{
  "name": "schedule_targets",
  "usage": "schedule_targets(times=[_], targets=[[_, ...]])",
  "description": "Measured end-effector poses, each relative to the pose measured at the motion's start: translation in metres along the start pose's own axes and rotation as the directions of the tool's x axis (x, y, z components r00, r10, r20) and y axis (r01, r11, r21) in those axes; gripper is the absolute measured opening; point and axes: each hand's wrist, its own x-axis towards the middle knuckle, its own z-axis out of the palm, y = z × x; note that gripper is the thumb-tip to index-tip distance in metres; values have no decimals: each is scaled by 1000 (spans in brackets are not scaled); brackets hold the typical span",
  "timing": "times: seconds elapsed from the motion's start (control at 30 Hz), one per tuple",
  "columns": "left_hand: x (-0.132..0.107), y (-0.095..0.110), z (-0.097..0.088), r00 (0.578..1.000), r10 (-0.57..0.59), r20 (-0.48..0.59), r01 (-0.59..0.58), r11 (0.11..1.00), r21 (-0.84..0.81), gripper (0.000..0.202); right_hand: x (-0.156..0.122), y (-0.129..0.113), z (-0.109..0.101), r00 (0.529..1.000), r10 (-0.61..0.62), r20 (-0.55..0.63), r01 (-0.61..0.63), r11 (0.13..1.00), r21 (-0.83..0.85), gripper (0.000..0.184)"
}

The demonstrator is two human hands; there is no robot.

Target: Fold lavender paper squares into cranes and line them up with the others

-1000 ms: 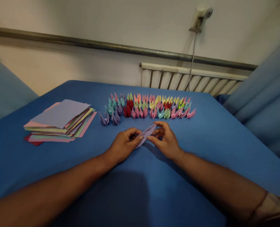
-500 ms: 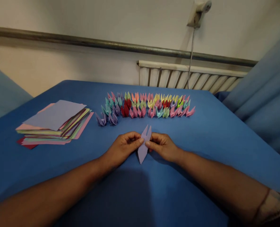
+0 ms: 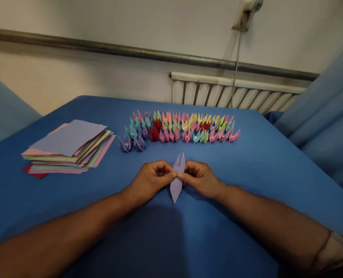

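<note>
A lavender piece of folded origami paper point(image 3: 176, 189) stands between my two hands over the blue tabletop. It is a long diamond, with two narrow points at its far end and one wider point toward me. My left hand point(image 3: 154, 177) pinches its left edge, thumb on top. From the other side my right hand point(image 3: 200, 177) grips the right edge in the same way. Both thumb tips meet near the middle of the paper. The fingers underneath are partly hidden.
Beyond my hands, several rows of coloured paper cranes point(image 3: 174, 135) stand on the blue table point(image 3: 102, 216). To the left lies a stack of coloured paper sheets point(image 3: 70, 139), lavender on top. A radiator point(image 3: 217, 90), a pipe point(image 3: 130, 52) and a blue curtain point(image 3: 327, 116) border the table.
Both thumbs have come together at the middle of the lavender paper, which now stands straighter. The whole view has shifted slightly.
</note>
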Motion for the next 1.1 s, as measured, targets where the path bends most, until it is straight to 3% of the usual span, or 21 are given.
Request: schedule_targets(times=[0.27, 0.47, 0.57, 0.7, 0.87, 1.1], targets=[[6, -4, -3, 999, -8, 37, 9, 999, -30, 22, 2, -3, -3, 996, -10, -90, 7, 999, -33, 29], [6, -9, -2, 992, 86, -93, -91, 995, -46, 27, 3, -5, 0, 989, -24, -149, 21, 1000, -20, 27], [5, -9, -2, 975, 178, -130, -175, 984, 32, 21, 4, -3, 0, 988, -27, -154, 27, 1000, -5, 26], [7, -10, -6, 963, 262, -65, -250, 956, 151, 8, 6, 1, 1, 985, -31, -167, 35, 999, 15, 26], [7, -12, -8, 956, 294, -22, -279, 927, 250, 16, 5, 1, 1, 971, -81, -225, 97, 993, 61, 28], [6, -11, -8, 949, 314, -10, -297, 907, 299, 24, 1, -2, -4, 968, -195, -160, 176, 976, -127, 10]])
